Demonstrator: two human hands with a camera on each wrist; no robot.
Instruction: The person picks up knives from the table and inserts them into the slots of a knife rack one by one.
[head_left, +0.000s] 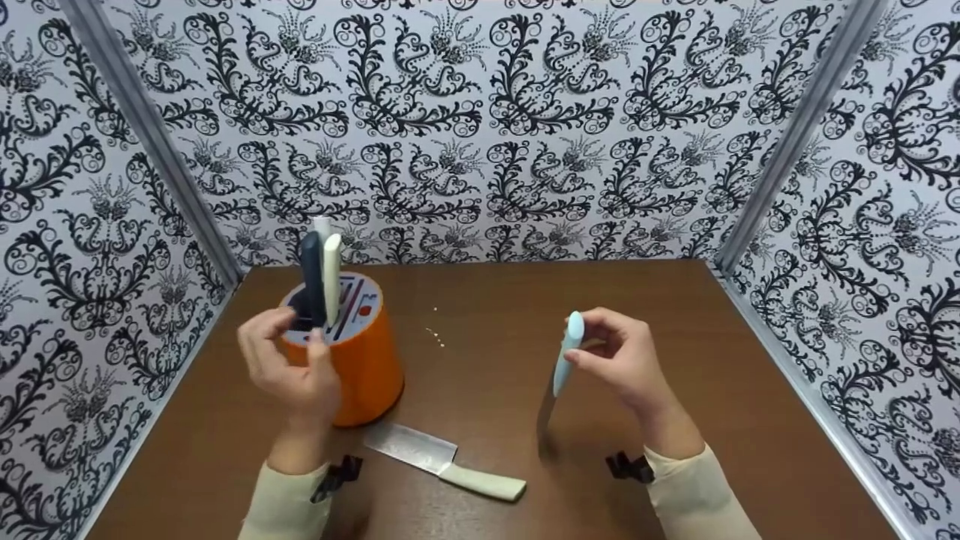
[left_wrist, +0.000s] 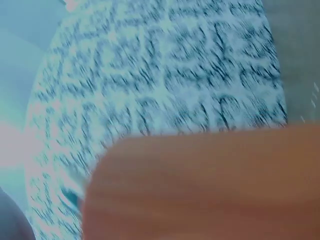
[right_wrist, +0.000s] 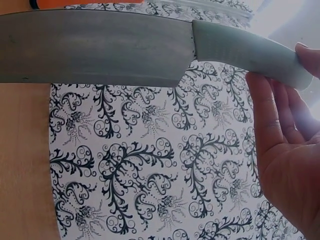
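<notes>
In the head view, my right hand [head_left: 619,356] pinches the light blue handle of a kitchen knife [head_left: 574,336] between thumb and fingers. Its wide blade [right_wrist: 100,47] points down over the table, and the right wrist view shows it broadside. My left hand [head_left: 289,367] is at the near left side of an orange knife block [head_left: 367,375], thumb and fingers apart near its top. Knives with a dark blue handle [head_left: 312,277], a cream handle [head_left: 331,277] and a white handle [head_left: 322,224] stand in the block. A cleaver with a pale green handle [head_left: 484,481] lies on the table.
The brown table [head_left: 480,292] is bounded by black-and-white patterned walls [head_left: 465,135] behind and at both sides, with grey metal posts [head_left: 795,120] in the corners. Small white specks [head_left: 435,336] lie right of the block. The left wrist view is blurred.
</notes>
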